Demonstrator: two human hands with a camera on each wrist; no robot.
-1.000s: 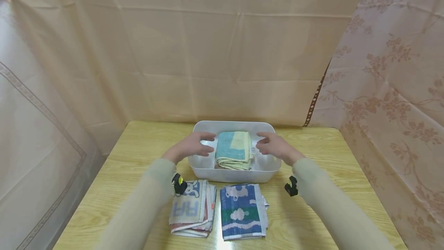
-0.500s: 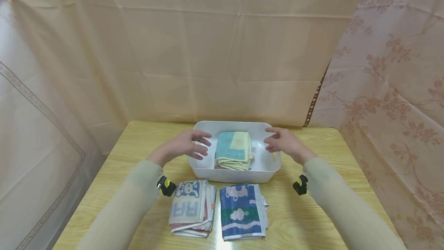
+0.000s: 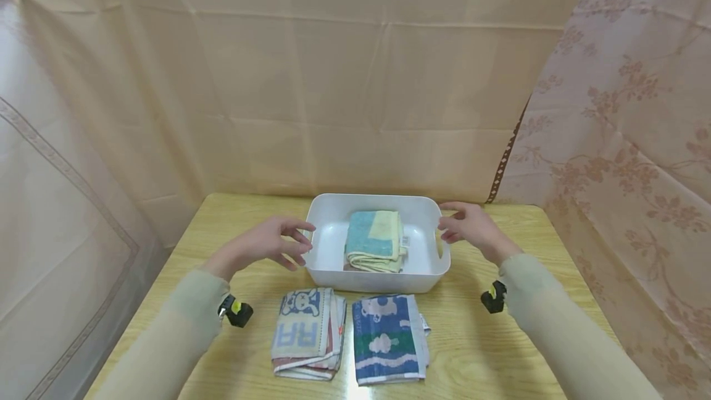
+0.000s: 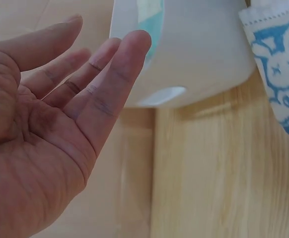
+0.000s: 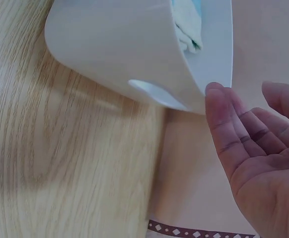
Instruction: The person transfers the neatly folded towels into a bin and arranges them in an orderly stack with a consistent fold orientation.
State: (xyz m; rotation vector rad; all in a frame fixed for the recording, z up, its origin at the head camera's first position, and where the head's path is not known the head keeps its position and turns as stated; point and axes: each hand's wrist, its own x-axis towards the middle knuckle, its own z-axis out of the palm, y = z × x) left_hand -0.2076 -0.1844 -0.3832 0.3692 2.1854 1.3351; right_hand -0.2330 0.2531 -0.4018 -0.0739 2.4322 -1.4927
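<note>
A white plastic basket (image 3: 366, 281) with a handle slot at each end stands at the back of the table. Inside lies a folded teal and yellow towel (image 3: 371, 233), with something brownish peeking out below it. My left hand (image 3: 273, 242) hovers by the basket's left end, fingers spread and loosely bent, holding nothing. On the other side, my right hand (image 3: 472, 227) is at the right end, fingertips overlapping the rim in the head view. In the right wrist view its fingers (image 5: 224, 124) are nearly straight, and the palm is bare.
Two more folded towels lie in front of the basket: a cream one with a blue rabbit (image 3: 302, 332) on the left and a blue and green one (image 3: 389, 341) on the right. The wooden table (image 3: 483, 338) ends at a beige curtain (image 3: 355, 91).
Both hands have drawn apart, from over the basket's inside out to its two ends. The left has moved left and slightly nearer, the right to the right. The towels have stayed put.
</note>
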